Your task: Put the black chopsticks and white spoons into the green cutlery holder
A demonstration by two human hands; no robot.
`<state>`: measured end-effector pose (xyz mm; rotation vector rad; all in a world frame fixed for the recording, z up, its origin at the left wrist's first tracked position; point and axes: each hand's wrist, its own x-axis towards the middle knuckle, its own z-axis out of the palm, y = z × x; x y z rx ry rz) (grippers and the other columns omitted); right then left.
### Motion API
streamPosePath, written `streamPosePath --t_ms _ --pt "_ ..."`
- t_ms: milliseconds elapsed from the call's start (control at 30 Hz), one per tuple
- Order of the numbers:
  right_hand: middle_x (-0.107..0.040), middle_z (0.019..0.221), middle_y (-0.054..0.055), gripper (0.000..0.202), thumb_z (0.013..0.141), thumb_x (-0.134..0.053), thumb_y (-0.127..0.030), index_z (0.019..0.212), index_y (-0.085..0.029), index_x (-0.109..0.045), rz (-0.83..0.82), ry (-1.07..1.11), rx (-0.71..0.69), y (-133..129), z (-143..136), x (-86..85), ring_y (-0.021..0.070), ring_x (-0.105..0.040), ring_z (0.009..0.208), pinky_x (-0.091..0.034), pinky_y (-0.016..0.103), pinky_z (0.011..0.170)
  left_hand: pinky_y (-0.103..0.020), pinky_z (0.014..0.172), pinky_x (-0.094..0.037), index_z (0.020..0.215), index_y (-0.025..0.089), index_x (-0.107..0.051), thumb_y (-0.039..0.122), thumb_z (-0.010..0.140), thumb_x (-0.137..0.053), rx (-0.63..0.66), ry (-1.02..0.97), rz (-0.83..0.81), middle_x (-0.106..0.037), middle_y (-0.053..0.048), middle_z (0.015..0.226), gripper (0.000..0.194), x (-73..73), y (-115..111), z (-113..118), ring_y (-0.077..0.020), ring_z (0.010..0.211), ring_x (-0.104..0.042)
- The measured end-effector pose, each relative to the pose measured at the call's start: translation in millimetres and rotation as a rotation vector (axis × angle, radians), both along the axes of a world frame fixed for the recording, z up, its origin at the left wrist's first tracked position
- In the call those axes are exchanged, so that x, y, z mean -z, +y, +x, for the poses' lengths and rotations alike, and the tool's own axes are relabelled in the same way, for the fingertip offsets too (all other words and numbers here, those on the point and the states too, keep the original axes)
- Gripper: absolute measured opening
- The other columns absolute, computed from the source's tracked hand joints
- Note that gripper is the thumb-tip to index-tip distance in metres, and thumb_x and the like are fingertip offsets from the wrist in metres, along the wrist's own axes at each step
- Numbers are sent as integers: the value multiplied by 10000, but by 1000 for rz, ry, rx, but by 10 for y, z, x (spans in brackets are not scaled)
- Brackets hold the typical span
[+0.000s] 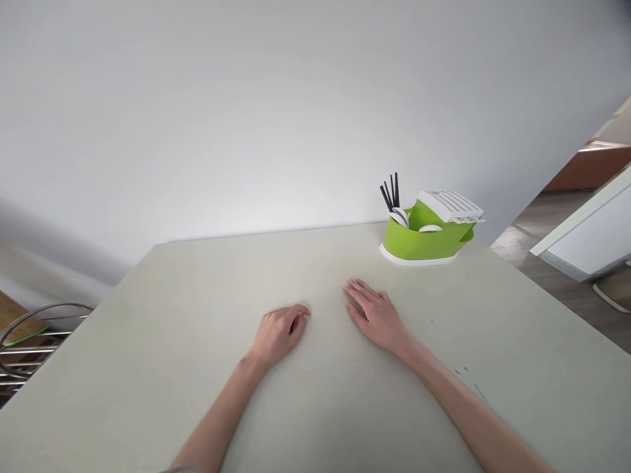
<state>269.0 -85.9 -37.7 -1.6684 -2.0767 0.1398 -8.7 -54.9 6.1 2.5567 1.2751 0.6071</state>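
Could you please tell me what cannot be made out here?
In the head view:
- Black sticks: lower ends hidden by the green caddy.
- Left hand: palm hidden by its own back and fingers.
- Right hand: palm hidden by its own back.
- Metal rack: cut off by the left edge.

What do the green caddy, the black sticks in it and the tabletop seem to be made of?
Green caddy: probably plastic with a satin finish, judging by its even colour and smooth, moulded-looking curves.
Black sticks: dark and matte-looking, perhaps plastic or wood; too small to tell.
Tabletop: smooth, dull, perhaps laminate or painted board; no grain shows to settle it.
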Motion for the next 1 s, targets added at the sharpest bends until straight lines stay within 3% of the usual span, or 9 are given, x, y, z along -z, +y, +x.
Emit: streamPosePath --t_ms 367,500,600,733,833,933,1000 --pt "-477 1651 108 476 1093 -359 -362 1503 -244 -571 -6 28 -3 -4 1 23 273 -412 1549 -452 525 1109 -266 594 -366 1046 253 -706 195 1003 -414 -4 10 -1 -659 28 693 301 29 3 -11 -134 556 -538" --pt "-475 1645 144 487 1065 -403 -372 1516 -223 -514 52 215 33 -45 25 21 279 -471 1501 -462 512 1115 -266 606 -373 1043 249 -710 182 997 -418 -13 -7 -16 -682 25 713 304 21 -16 -17 -133 565 -556" --pt "-562 1537 172 486 1032 -453 -368 1496 -227 -484 226 427 188 -111 146 -11 286 -565 1386 -526 470 1026 -267 610 -375 1043 247 -710 174 990 -431 -9 -16 -24 -693 22 727 293 22 -24 -24 -134 579 -570" --pt "-657 1236 147 410 949 -522 -282 1354 -220 -517 480 535 426 -171 629 -71 271 -678 1118 -556 401 831 -271 607 -373 1048 250 -709 174 986 -429 -12 -23 -29 -694 17 729 296 45 -21 -34 -142 588 -580" --pt "-550 1326 200 467 863 -582 -246 1319 -201 -495 494 602 581 -143 1213 -111 230 -724 922 -508 328 621 -274 600 -367 1047 251 -709 172 983 -421 -15 -18 -34 -682 17 710 305 68 -17 -42 -148 579 -572" --pt "-436 1455 262 523 786 -623 -244 1293 -195 -503 476 612 799 -74 1809 -138 197 -710 781 -491 354 588 -275 607 -376 1048 251 -713 164 976 -421 -9 -18 -33 -694 12 724 314 81 -16 -51 -151 588 -581" --pt "-482 1411 265 565 760 -643 -230 1309 -183 -523 442 529 850 -27 2107 -148 177 -676 680 -490 373 590 -274 618 -391 1052 253 -715 167 975 -427 -6 -25 -37 -712 6 748 311 85 -16 -57 -153 603 -597"
